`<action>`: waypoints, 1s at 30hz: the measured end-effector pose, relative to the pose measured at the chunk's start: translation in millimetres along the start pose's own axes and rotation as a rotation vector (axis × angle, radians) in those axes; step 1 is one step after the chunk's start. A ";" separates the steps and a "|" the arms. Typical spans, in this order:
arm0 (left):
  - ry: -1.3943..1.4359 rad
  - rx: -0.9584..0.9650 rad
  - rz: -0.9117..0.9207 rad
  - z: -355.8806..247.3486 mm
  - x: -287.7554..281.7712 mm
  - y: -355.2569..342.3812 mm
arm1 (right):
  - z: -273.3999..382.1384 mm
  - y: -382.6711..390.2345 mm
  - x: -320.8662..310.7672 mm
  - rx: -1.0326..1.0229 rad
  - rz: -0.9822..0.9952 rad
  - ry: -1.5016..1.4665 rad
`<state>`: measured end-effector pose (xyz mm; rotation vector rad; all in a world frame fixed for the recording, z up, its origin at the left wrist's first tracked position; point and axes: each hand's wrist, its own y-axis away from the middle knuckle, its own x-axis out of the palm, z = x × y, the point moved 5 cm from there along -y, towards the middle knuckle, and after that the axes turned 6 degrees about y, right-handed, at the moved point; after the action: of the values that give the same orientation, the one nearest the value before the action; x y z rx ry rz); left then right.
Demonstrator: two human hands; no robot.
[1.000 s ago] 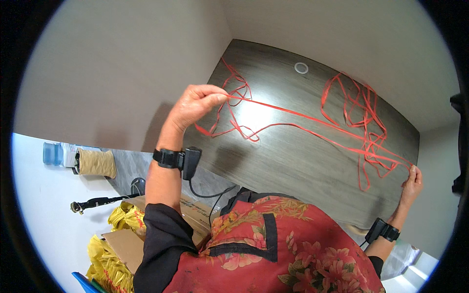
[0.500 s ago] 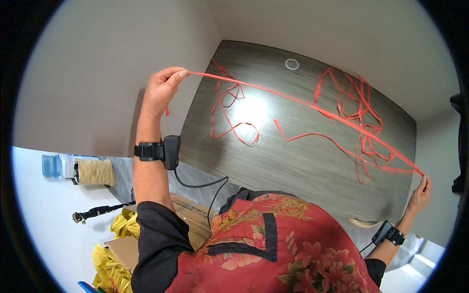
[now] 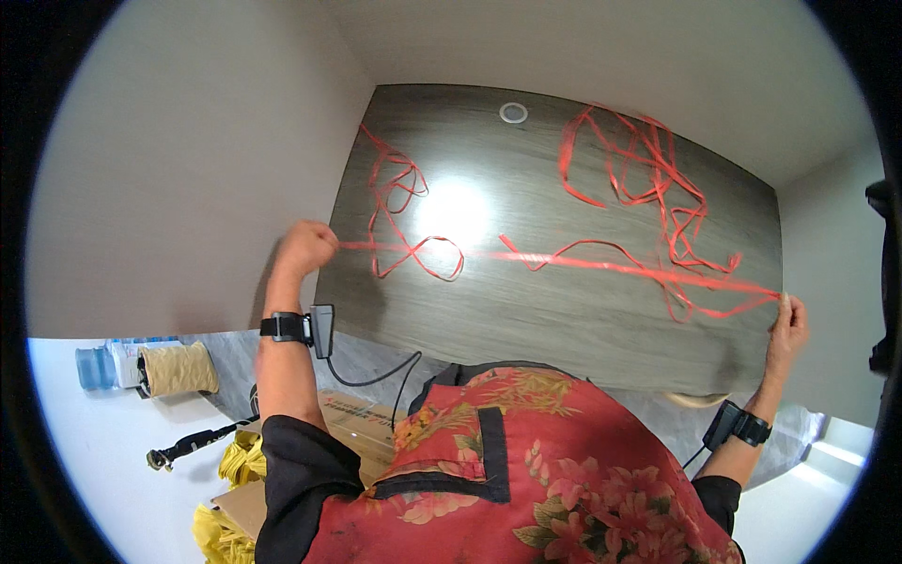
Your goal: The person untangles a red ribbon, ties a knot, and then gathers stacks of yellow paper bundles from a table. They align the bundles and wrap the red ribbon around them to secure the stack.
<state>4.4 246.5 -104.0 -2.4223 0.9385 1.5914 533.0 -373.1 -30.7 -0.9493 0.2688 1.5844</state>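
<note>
Thumb and fingers of the left hand (image 3: 308, 248) pinch one part of a red strip (image 3: 601, 264); the right hand (image 3: 789, 326) grips it at the other side, fingers bunched together. Between them the strip runs nearly straight above the tabletop (image 3: 545, 329), blurred, its middle washed out by a bright reflection. Half a second ago the left hand was raised farther from the person and the strip sloped down toward the right hand; now the left hand has come back toward the body and the line lies almost level. The right hand keeps its place by the tabletop's right edge.

Just right of the left hand, a loose red tangle (image 3: 398, 228) lies much as before, its loop under the strip. Inward from the right hand, a wavy red length (image 3: 592, 242) rests close to the held line, and beyond it spreads a larger red heap (image 3: 666, 174), little changed. Whether these pieces join cannot be told.

Farther off, past both hands, sits a round grommet (image 3: 513, 114). Nearer the person than the left hand are a cardboard box (image 3: 362, 428) and yellow bundles (image 3: 242, 458).
</note>
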 end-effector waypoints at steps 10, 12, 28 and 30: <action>-0.069 0.055 0.184 -59.9 95.4 22.6 | -16.8 -43.0 -81.0 -0.064 -0.460 0.112; -0.096 0.056 0.163 -66.9 104.4 15.7 | -6.3 -52.3 -104.7 -0.054 -0.572 0.266; -0.129 0.441 0.275 -153.6 139.7 43.6 | 70.5 -0.5 53.5 -0.264 0.134 0.473; 0.057 0.574 0.264 -191.3 130.4 55.3 | 135.5 40.5 104.4 -0.341 0.369 0.104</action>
<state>162.2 68.7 -116.1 -2.0088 1.5264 1.1017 443.8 -221.6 -30.0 -1.3037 0.2603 1.9618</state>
